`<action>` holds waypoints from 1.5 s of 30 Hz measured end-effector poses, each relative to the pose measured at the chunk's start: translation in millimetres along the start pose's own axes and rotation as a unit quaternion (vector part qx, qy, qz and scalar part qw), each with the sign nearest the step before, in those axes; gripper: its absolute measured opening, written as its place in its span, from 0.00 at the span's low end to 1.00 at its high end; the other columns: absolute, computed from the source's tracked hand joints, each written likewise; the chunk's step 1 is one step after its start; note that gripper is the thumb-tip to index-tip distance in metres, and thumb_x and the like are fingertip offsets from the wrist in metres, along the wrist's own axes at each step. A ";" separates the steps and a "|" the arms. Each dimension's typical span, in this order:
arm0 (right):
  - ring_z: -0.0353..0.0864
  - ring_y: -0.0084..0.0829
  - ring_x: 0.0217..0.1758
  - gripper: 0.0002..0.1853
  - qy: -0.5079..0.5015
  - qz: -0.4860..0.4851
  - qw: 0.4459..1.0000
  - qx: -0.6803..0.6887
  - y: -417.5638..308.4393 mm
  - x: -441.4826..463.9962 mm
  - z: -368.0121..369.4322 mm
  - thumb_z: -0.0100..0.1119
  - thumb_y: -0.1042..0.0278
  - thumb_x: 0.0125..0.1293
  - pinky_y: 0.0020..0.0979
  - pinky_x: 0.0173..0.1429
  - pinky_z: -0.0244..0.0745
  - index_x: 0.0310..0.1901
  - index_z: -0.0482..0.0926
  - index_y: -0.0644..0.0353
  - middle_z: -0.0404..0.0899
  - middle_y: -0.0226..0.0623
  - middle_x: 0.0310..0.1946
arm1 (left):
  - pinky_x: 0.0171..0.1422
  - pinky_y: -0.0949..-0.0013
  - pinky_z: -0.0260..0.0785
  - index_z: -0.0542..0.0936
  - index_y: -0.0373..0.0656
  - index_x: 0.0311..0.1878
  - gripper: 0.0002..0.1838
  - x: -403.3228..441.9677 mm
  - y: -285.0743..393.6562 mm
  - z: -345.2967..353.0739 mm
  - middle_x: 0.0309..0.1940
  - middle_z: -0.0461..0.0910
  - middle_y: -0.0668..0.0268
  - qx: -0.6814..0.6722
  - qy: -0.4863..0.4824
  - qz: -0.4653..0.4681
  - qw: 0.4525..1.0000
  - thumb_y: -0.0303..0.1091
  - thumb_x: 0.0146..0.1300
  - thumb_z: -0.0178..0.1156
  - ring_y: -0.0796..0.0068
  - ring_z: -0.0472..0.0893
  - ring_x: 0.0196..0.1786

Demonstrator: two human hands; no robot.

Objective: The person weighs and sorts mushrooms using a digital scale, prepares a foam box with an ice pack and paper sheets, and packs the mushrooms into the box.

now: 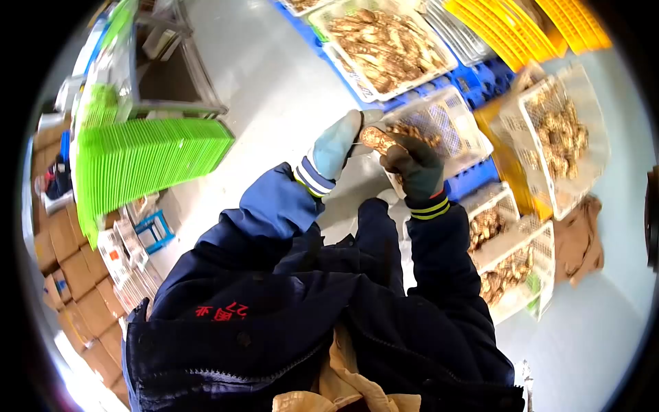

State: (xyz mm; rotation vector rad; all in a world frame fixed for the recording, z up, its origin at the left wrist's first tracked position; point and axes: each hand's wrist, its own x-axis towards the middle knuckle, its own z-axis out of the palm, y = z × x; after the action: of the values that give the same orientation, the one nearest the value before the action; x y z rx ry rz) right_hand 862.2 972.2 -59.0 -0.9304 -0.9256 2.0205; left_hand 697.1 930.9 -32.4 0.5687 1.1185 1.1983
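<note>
My right hand (pixel 416 166), in a dark glove, is closed around a brown-and-white mottled mushroom (pixel 376 139), its end pointing left. Close beside that end is my left hand (pixel 333 146), in a light blue-grey glove with dark fingertips. Its fingers are curled, and a thin, pale edge shows near them, too small to name. Just beyond and partly under my right hand stands a white plastic crate (pixel 473 141) with several similar mushrooms (pixel 417 134) inside.
A fuller mushroom crate (pixel 412 84) rests on a blue pallet (pixel 480 81) ahead. More crates (pixel 542 172) stand at right, near yellow stacked crates (pixel 498 31). Green stacked crates (pixel 147 161) and cardboard boxes (pixel 89 309) are at left.
</note>
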 end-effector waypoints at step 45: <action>0.70 0.19 0.18 0.06 -0.650 0.338 0.661 -0.160 593.5 -103.4 1128.6 0.58 0.70 0.58 0.20 0.20 0.64 0.31 0.76 0.63 0.74 0.30 0.20 | 0.38 0.69 0.72 0.61 0.34 0.60 0.34 -739.6 184.8 -885.6 0.49 0.72 0.55 -0.210 0.532 0.408 0.712 0.52 0.59 0.53 0.66 0.77 0.42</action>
State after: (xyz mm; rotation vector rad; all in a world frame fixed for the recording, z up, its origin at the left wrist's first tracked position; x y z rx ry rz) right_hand -194.2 256.3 30.9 0.3673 -1.8927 3.2637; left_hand -151.4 131.9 52.0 -0.1141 1.4770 2.6880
